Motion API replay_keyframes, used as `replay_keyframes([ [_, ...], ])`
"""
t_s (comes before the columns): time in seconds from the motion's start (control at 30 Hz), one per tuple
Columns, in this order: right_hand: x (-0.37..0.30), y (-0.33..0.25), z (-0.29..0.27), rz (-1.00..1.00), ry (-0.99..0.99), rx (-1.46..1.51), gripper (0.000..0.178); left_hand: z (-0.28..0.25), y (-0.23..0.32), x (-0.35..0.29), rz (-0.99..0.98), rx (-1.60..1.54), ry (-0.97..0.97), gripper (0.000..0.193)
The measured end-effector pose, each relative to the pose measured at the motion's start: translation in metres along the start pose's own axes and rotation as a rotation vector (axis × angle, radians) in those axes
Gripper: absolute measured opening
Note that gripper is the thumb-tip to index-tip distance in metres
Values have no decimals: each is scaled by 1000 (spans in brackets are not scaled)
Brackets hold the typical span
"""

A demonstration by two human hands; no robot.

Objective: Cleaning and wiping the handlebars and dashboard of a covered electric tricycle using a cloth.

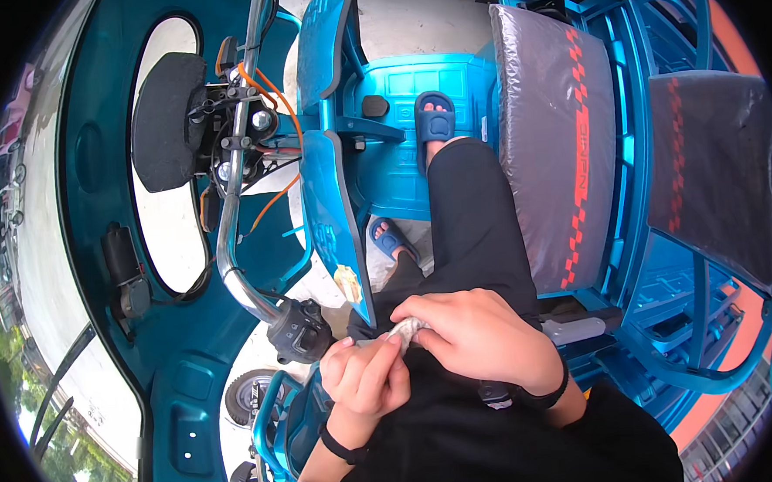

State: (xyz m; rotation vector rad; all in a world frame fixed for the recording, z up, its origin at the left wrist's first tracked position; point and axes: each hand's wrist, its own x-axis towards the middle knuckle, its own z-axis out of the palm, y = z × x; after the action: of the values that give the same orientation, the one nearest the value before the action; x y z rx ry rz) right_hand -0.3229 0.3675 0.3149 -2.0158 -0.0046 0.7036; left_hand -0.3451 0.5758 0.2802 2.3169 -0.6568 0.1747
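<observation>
Close together in front of my body, both my hands are closed on a small crumpled whitish material (406,330), of which only a bit shows. My left hand (367,377) pinches its left side with bent fingers. From the right, my right hand (482,334) grips it with thumb and fingers. Just left of my left hand is the black switch housing (302,331) at the near end of the silver handlebar (234,175). Whatever lies beyond the housing is hidden by my left hand, so I cannot tell whether the material is on the handlebar's grip.
A blue front panel (337,217) with a yellowish torn patch stands beyond my hands. The teal vehicle shell (184,391) curves along the left. To the right is a plastic-covered grey seat (556,145). One sandalled foot (435,121) rests on the blue footboard (395,75).
</observation>
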Motion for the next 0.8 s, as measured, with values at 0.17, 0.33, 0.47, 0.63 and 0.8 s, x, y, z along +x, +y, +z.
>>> replay_keyframes([
  [0.17,25,-6,-18,-109,-186,-56,17,-10,-5,-13,-36,-7,-58,31],
  [0.33,57,-26,-47,-228,-467,-209,13,-23,5,-9,-118,-13,-121,31],
  [0.47,80,-58,-78,-349,-713,-386,24,-18,8,-3,-161,-60,-94,28],
  [0.63,90,-88,-102,-534,-804,-682,24,-10,19,15,-228,-195,29,25],
  [0.8,114,-123,-164,-560,-970,-866,20,-15,51,74,-415,-403,67,28],
])
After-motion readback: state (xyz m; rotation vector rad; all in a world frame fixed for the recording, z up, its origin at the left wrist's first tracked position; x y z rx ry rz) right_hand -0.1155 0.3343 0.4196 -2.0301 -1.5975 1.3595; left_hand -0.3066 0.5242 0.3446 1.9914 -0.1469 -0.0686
